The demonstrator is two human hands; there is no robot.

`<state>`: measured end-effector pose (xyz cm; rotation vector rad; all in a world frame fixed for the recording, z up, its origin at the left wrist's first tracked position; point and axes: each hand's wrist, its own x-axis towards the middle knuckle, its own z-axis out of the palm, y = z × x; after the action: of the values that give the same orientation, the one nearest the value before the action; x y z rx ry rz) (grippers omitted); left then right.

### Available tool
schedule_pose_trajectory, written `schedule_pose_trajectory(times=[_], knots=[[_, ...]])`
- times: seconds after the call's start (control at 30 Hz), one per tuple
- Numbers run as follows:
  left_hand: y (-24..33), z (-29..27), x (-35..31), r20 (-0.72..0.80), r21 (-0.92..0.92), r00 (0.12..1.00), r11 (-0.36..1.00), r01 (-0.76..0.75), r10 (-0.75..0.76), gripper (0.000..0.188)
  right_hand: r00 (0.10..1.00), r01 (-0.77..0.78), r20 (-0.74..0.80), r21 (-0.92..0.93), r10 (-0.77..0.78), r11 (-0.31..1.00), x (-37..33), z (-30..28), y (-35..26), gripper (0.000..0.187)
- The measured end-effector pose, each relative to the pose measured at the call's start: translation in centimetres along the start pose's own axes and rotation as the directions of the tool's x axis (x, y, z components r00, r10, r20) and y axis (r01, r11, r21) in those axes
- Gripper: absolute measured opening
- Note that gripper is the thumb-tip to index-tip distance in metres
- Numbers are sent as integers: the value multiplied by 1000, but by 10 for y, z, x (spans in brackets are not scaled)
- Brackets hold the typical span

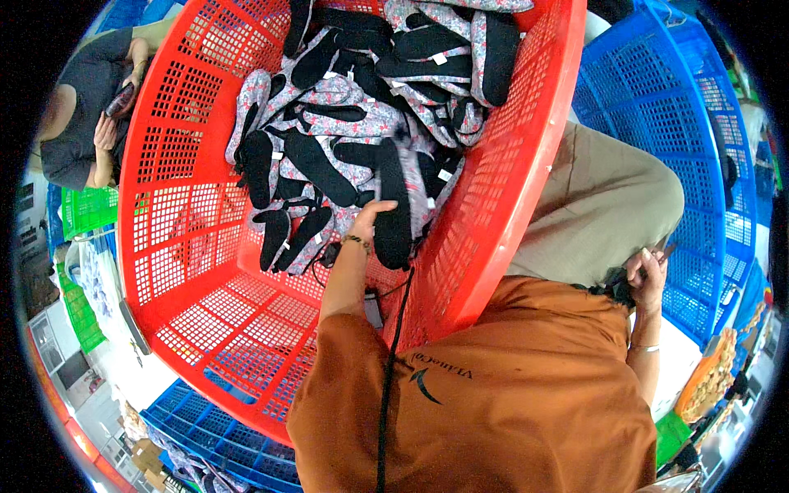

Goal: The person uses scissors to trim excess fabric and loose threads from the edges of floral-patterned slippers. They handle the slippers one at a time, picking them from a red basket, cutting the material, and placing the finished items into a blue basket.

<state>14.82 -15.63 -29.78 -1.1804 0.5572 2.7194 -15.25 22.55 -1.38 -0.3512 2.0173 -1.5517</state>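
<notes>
My left hand (376,215) is gripping a floral slipper (393,172), seemingly tons left toward the red basket's (518,222) far edge, right hand (648,271) grip unclear tbh.

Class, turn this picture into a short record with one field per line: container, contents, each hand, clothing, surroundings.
Container: red basket with mesh walls
Contents: heap of floral slippers with black soles
Left hand: the person's left hand, thumb across the sole of one slipper; other fingers hidden
Right hand: the person's right hand, curled beside khaki trousers; dark item next to it, too unclear to name
Clothing: orange shirt
Surroundings: blue basket at right; another person at far left
</notes>
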Motion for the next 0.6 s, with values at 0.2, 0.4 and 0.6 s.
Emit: schedule_pose_trajectory(times=[0.2, 0.4, 0.6], knots=[[-27, -51, 18, 13, 143, 1000, 990, -3, 1, 27, 1000, 20, 5, -16, -20, 1000, 3, 4, -3, 44], [-53, -44, 69, -76, 141, 992, 984, 110, -100, 34, 1000, 4, -2, -43, -5, 999, 3, 1, -3, 41], [-50, -25, 46, -207, 169, 975, 978, 121, -85, 52, 1000, -3, -22, -89, 1, 996, 1, 5, -6, 41]])
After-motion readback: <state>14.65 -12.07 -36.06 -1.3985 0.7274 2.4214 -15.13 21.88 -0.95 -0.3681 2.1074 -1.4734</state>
